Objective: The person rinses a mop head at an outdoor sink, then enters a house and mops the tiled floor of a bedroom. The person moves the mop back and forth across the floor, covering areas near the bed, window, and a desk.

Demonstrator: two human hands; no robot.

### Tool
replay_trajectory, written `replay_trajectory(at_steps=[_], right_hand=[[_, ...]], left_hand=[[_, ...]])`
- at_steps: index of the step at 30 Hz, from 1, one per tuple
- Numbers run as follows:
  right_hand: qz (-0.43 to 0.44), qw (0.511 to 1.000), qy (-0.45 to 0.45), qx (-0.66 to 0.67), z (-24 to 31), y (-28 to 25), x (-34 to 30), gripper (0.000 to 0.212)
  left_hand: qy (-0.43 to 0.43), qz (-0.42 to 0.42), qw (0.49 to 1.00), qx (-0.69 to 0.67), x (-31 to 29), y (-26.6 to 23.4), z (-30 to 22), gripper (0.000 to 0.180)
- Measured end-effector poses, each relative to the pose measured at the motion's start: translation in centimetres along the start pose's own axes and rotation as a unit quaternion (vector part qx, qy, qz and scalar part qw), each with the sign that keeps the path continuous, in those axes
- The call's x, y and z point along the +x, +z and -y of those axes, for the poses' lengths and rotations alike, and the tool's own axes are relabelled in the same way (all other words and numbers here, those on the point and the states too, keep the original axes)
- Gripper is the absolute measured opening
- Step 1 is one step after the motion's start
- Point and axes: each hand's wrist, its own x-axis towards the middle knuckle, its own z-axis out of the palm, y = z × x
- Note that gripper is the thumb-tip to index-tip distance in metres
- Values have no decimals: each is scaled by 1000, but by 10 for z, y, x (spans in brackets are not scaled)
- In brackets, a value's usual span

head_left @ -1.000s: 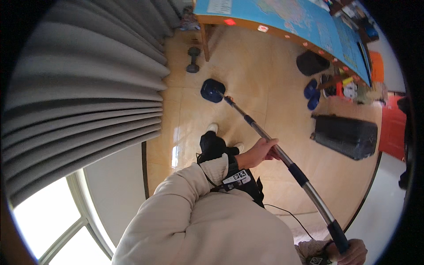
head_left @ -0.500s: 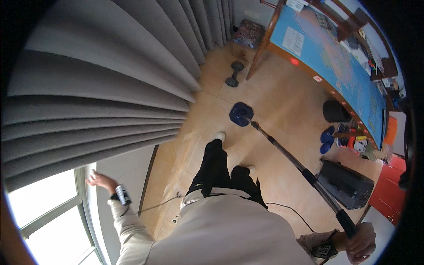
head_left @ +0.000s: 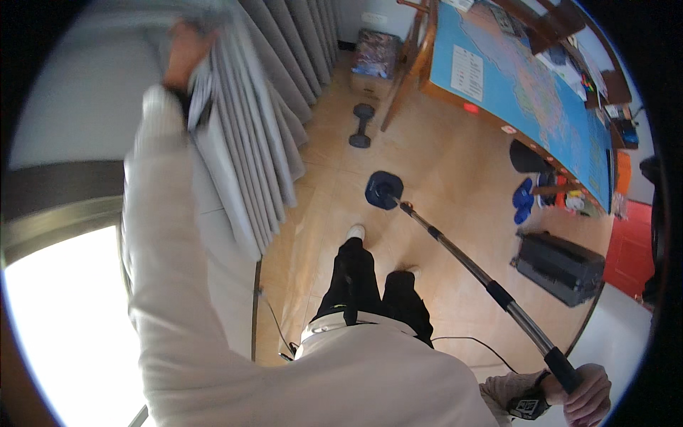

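Observation:
My left hand is raised high at the upper left and grips a bunch of the grey curtain, which is gathered into folds. At the lower right edge my right hand is closed around the black grip of a long mop pole. The pole slants up and left to a dark blue mop head resting flat on the wooden floor just ahead of my feet.
A bright window fills the lower left. A dumbbell lies on the floor near a box. A table with a blue map top runs along the right. A black case and blue slippers lie beside it.
My left hand went from the mop pole to the window side, then rose and took hold of the curtain, which is now bunched toward the upper left. The right hand stays on the pole.

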Motion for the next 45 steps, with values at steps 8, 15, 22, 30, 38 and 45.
replay_trajectory(at_steps=[8,15,22,30,38,45], right_hand=[[-41,998,23,-47,11,23,-30,22],[-94,995,-11,-41,18,21,-43,20],[-77,996,12,-44,42,39,-68,18],[-32,990,47,-129,119,22,-125,18],[-52,997,-56,-17,169,-14,-162,19],[-117,989,-89,-10,163,-33,-153,22]], left_hand=[[174,190,959,-116,-99,217,-155,25],[-18,830,225,-511,-436,94,-341,54],[-503,509,-131,-686,-442,56,-457,37],[-672,375,-60,-635,-489,66,-519,15],[-647,324,-94,-684,-502,16,-549,17],[-621,287,-29,-728,-477,-3,-527,14]])
